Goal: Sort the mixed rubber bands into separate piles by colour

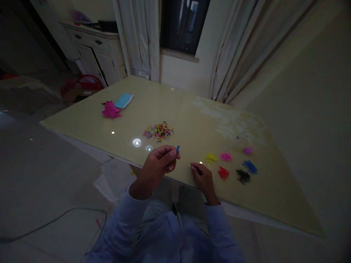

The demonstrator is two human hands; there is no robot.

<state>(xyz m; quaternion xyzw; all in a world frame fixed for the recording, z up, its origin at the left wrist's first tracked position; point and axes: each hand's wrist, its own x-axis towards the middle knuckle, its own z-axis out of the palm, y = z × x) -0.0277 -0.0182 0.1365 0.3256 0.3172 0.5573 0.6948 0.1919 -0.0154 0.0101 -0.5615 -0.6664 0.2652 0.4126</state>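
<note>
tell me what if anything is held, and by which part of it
The left hand pinches a small blue piece by its lower end, the upper end sticking out. Whether the right hand holds anything cannot be told.

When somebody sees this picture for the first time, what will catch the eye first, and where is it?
Probably the multicoloured pile on the table, just beyond the left hand. Then the blue piece held in that hand, and the single-colour heaps to the right of the right hand.

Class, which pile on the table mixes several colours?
The mixed pile, just beyond the left hand: it shows yellow, black, pink and more. The yellow pile, pink pile, red pile, blue pile and black pile each show one colour.
</note>
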